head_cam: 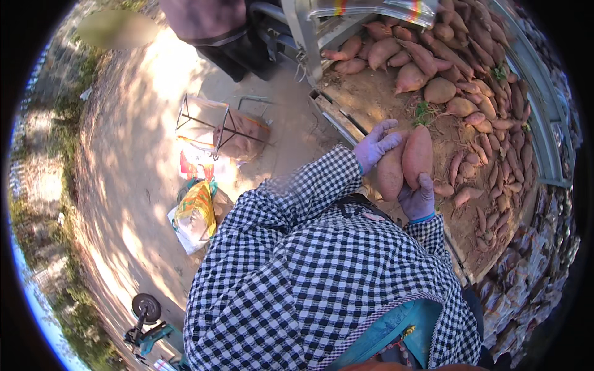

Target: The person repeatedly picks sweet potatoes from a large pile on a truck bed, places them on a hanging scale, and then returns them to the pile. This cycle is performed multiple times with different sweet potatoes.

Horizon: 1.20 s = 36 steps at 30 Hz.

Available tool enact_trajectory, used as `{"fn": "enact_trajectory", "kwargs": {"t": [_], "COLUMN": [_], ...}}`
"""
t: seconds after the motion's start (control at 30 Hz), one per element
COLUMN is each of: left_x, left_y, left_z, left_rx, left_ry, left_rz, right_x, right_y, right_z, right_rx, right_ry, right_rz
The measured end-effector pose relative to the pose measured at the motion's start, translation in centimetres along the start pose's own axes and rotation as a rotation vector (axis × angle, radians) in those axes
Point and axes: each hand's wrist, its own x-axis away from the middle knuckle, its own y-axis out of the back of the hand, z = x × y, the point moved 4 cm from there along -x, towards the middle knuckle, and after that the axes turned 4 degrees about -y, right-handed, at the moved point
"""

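Observation:
Both my hands wear thin purple gloves. My left hand (pixel 377 144) is around the upper end of one large sweet potato (pixel 390 169), its fingers lying over the top. Beside it, touching, a second large sweet potato (pixel 417 150) stands with its lower end in my right hand (pixel 418 197), the thumb on its front. Part of the right palm and fingers is hidden behind the two roots. Beyond my hands, many sweet potatoes (pixel 410 78) lie heaped on a soil-covered cart bed (pixel 366 99), with smaller ones to the right.
A metal side rail (pixel 540 88) bounds the heap. A person (pixel 209 21) stands at the upper left, near a metal post (pixel 301 41). On the ground are a wire-framed clear bag (pixel 199 118) and a yellow bag (pixel 199 208). Filled plastic bags (pixel 515 283) lie at the lower right.

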Motion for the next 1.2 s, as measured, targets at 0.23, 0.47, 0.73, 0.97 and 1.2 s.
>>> {"fn": "enact_trajectory", "kwargs": {"t": [0.23, 0.47, 0.73, 0.97, 1.2], "left_x": [5.5, 15.0, 25.4, 23.0, 19.4], "left_y": [6.9, 15.6, 29.1, 50.5, 53.8], "left_z": [-0.4, -3.5, -18.7, -20.3, -19.9], "left_rx": [0.113, 0.522, 0.110, -0.296, 0.549], "left_ry": [-0.022, -0.363, -0.489, -0.130, 0.282], "left_rz": [-0.150, -0.506, -0.904, -0.775, -1.324], "right_x": [-7.3, -9.5, -18.1, -22.3, -20.4], "right_y": [-5.2, -12.1, -9.2, -6.5, -4.5], "right_z": [-3.9, -10.3, -12.3, -15.7, -16.4], "right_rx": [0.858, 0.960, 0.996, 0.842, 0.912], "right_ry": [-0.087, -0.139, -0.153, -0.278, -0.329], "right_rz": [0.174, 0.499, 0.303, -0.126, -0.415]}}
